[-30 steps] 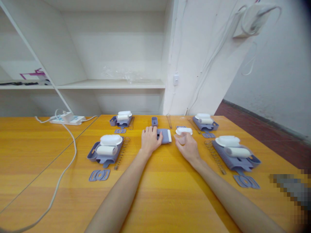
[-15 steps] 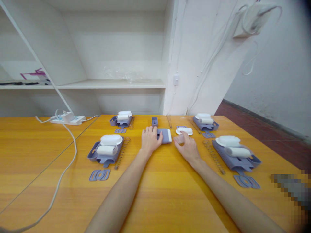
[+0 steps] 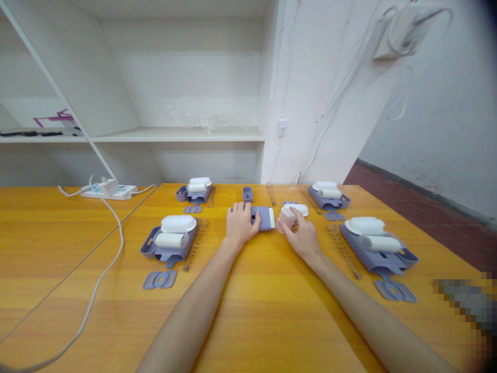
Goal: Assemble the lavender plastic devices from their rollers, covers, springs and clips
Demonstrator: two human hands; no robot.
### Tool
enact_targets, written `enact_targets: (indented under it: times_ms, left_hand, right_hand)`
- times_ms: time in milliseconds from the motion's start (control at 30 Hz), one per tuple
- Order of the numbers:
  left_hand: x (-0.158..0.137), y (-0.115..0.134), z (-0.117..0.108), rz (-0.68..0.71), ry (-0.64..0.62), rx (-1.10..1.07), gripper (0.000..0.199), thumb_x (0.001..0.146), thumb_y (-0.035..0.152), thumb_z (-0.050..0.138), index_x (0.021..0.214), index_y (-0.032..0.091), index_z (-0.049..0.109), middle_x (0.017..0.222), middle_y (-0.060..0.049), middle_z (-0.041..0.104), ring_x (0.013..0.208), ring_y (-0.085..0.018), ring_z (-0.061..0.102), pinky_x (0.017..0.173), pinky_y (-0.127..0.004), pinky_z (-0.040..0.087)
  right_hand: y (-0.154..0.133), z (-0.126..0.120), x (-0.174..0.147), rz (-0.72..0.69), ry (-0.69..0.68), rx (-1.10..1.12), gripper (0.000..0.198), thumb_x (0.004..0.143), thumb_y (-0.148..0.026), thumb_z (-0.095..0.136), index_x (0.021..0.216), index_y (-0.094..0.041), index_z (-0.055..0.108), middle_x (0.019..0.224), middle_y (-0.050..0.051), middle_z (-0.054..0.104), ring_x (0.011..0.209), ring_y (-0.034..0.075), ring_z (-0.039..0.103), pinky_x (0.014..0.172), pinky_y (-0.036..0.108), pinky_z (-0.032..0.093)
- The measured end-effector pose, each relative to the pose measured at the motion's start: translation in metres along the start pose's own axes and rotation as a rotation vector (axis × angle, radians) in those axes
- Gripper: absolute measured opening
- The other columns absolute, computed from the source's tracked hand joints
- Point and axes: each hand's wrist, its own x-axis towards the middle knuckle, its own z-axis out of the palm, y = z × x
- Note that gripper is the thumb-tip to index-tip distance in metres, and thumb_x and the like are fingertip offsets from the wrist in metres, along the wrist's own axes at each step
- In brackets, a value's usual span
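Note:
My left hand (image 3: 241,224) is wrapped over a grey-purple plastic housing (image 3: 264,218) lying on the table. A white part shows at the housing's right end, and my palm and fingers cover its left end. Just to the right, my right hand (image 3: 303,238) pinches a small whitish piece (image 3: 286,218) between thumb and fingers, a short gap from the white end. The piece's exact kind is not clear. Behind my right fingers lies a white oval cap (image 3: 301,210). A small grey-purple cup (image 3: 247,195) and a metal coil spring (image 3: 271,194) rest farther back.
Sets of grey-purple housings with white rollers and oval caps lie left (image 3: 171,241) and right (image 3: 380,246), with more behind. Coil springs (image 3: 344,251) and flat grey-purple frames (image 3: 159,280) lie beside them. A power strip (image 3: 111,192) and white cable (image 3: 116,248) are at left.
The whitish piece in my right hand has been turned and lifted slightly, and more of it shows. My left hand and the housing have stayed in place.

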Motion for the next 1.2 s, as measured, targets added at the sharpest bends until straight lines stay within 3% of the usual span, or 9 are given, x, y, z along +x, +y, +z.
enact_targets:
  times_ms: [100,333,567,767,1200]
  left_hand:
    - [0.000,-0.001,0.001,-0.012,0.014,-0.010,0.030,0.087,0.041,0.041,0.101,0.018,0.055,0.094,-0.011,0.057,0.094,-0.026,0.050,0.080,-0.038,0.035]
    - [0.000,-0.002,0.001,-0.025,0.036,-0.024,0.029,0.086,0.040,0.042,0.101,0.018,0.055,0.094,-0.011,0.058,0.094,-0.026,0.050,0.079,-0.038,0.036]
    - [0.000,-0.004,0.003,0.000,0.062,-0.088,0.027,0.086,0.037,0.043,0.102,0.019,0.054,0.095,-0.010,0.057,0.094,-0.024,0.050,0.080,-0.036,0.038]
    - [-0.001,-0.005,0.002,0.050,0.078,-0.134,0.027,0.085,0.036,0.044,0.103,0.019,0.053,0.096,-0.009,0.057,0.095,-0.024,0.050,0.082,-0.037,0.039]
    - [-0.004,0.002,-0.006,0.160,0.016,-0.173,0.027,0.085,0.036,0.043,0.104,0.020,0.053,0.100,-0.009,0.057,0.097,-0.023,0.049,0.084,-0.037,0.041]
  right_hand:
    - [0.001,0.001,0.000,-0.052,-0.019,-0.033,0.058,0.081,-0.051,0.049,0.126,-0.015,0.047,0.112,0.016,0.063,0.100,0.031,0.058,0.087,0.046,0.043]
    - [0.003,0.001,-0.001,-0.035,-0.127,0.169,0.065,0.086,-0.047,0.044,0.140,-0.015,0.029,0.131,0.016,0.050,0.117,0.031,0.049,0.095,0.047,0.040]
    - [0.004,0.000,0.000,0.057,-0.216,0.455,0.064,0.086,-0.047,0.045,0.141,-0.019,0.027,0.113,0.010,0.061,0.090,0.023,0.061,0.083,0.041,0.047]
    - [-0.006,0.007,-0.002,0.123,-0.296,0.782,0.064,0.085,-0.047,0.048,0.139,-0.020,0.027,0.113,0.009,0.061,0.095,0.021,0.061,0.085,0.037,0.048]
    - [-0.009,0.001,0.000,0.120,-0.272,0.683,0.052,0.087,-0.051,0.040,0.129,-0.020,0.043,0.114,0.007,0.062,0.108,0.023,0.055,0.092,0.037,0.045]
